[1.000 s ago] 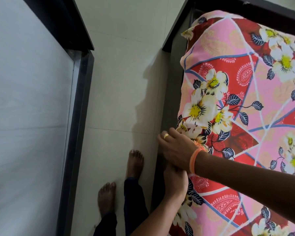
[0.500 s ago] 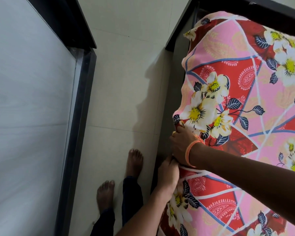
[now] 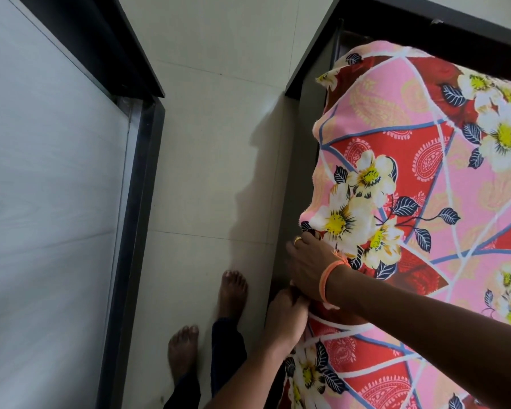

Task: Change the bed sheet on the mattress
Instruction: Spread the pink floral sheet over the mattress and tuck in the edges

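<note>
Under both hands point(image 3: 309, 268): bed sheet point(image 3: 431, 184).

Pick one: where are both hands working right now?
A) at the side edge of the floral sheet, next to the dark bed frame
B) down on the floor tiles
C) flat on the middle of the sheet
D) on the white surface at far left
A: the right hand and the left hand both sit at the floral sheet where its side edge meets the dark bed frame.
</note>
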Motion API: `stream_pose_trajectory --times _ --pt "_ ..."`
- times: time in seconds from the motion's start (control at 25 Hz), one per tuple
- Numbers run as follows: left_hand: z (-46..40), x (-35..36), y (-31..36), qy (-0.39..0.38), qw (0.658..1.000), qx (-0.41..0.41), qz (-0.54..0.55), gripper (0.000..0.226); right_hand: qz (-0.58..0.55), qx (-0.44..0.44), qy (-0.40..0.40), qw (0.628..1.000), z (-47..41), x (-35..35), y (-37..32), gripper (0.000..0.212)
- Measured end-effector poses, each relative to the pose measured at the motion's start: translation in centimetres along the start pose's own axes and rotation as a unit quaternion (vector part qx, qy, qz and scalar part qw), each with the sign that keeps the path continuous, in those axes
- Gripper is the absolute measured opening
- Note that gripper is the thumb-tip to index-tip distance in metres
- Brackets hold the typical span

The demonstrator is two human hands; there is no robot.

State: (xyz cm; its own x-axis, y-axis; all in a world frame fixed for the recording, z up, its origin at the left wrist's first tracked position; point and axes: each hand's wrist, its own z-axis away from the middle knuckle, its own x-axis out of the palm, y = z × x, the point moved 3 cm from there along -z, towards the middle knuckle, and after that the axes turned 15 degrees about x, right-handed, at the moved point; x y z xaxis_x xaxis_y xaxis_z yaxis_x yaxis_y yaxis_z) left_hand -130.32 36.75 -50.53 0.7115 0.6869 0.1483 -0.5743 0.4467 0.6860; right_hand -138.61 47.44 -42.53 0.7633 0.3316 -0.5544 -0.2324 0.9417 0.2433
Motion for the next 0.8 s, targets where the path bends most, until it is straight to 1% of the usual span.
stream_pose_trajectory --times 0.04,0.08,0.12,0.16,0.2,0.24,0.28,0.32,0.36,0.4,0.44,0.48,0.52,0.56,0.6,0.64,0.68,0.72,0.8 --pt "0.4 -1.0 1.6 -0.022 0.996 0.013 -0.088 0.017 -0.039 0.002 -0.004 0.999 0.0 0.1 0.2 0.044" --pt "0.7 -1.0 2.5 -0.022 0.998 -0.012 -0.065 0.021 -0.078 0.003 -0.018 0.997 -0.1 0.2 0.4 0.044" --pt "2.1 -2.3 5.8 -0.040 0.994 0.012 -0.105 0.020 -0.117 0.010 -0.041 0.992 -0.2 -0.1 0.7 0.045" --pt "2.6 -3.4 7.2 -0.036 0.996 0.009 -0.082 0.014 -0.161 0.021 -0.050 0.985 -0.5 -0.6 1.0 0.044" --pt "1.4 -3.2 6.9 -0.007 0.992 0.021 -0.121 0.007 -0.203 0.031 -0.047 0.978 -1.0 -1.4 1.1 0.041" --pt "0.9 -3.5 8.1 0.023 0.990 0.047 -0.129 0.009 -0.239 0.035 -0.019 0.970 -1.5 -2.3 1.9 0.037" --pt "0.1 -3.9 9.9 0.046 0.985 0.067 -0.153 0.009 -0.259 0.042 0.030 0.964 -2.0 -3.4 3.5 0.034" --pt "-1.5 -4.0 11.3 0.103 0.979 0.095 -0.148 0.009 -0.260 0.063 0.098 0.959 -2.7 -4.7 5.9 0.031" --pt "-3.0 -4.0 13.7 0.129 0.974 0.111 -0.152 0.014 -0.263 0.098 0.178 0.943 -3.4 -6.4 9.1 0.029" --pt "-4.8 -3.6 15.3 0.143 0.974 0.116 -0.132 0.023 -0.262 0.144 0.251 0.921 -4.0 -7.9 12.9 0.029" --pt "-6.5 -3.5 17.5 0.150 0.974 0.123 -0.119 0.031 -0.254 0.201 0.287 0.902 -4.8 -8.7 16.9 0.033" --pt "-8.2 -2.8 19.3 0.135 0.979 0.119 -0.096 0.037 -0.239 0.263 0.277 0.893 -5.5 -9.3 20.9 0.041" --pt "-10.1 -1.9 20.8 0.117 0.985 0.100 -0.075 0.038 -0.234 0.317 0.229 0.890 -6.5 -9.3 24.7 0.050" --pt "-11.8 -1.3 21.9 0.107 0.988 0.098 -0.053 0.032 -0.240 0.349 0.169 0.890 -7.4 -9.1 27.6 0.057" --pt "-12.7 -0.9 22.8 0.105 0.990 0.086 -0.033 0.023 -0.244 0.354 0.106 0.897 -8.3 -8.9 29.2 0.058" --pt "-13.9 -0.9 23.1 0.118 0.989 0.085 -0.020 0.016 -0.248 0.348 0.063 0.902 -9.3 -9.0 30.0 0.052" --pt "-14.4 -1.2 23.5 0.137 0.987 0.075 -0.028 0.014 -0.240 0.340 0.057 0.907 -10.1 -9.2 30.1 0.040" --pt "-14.9 -1.4 23.5 0.148 0.985 0.074 -0.039 0.015 -0.216 0.326 0.079 0.917 -10.7 -9.5 29.9 0.029" --pt "-15.3 -1.4 23.6 0.152 0.985 0.067 -0.053 0.015 -0.167 0.281 0.133 0.936 -11.4 -9.9 29.5 0.018"
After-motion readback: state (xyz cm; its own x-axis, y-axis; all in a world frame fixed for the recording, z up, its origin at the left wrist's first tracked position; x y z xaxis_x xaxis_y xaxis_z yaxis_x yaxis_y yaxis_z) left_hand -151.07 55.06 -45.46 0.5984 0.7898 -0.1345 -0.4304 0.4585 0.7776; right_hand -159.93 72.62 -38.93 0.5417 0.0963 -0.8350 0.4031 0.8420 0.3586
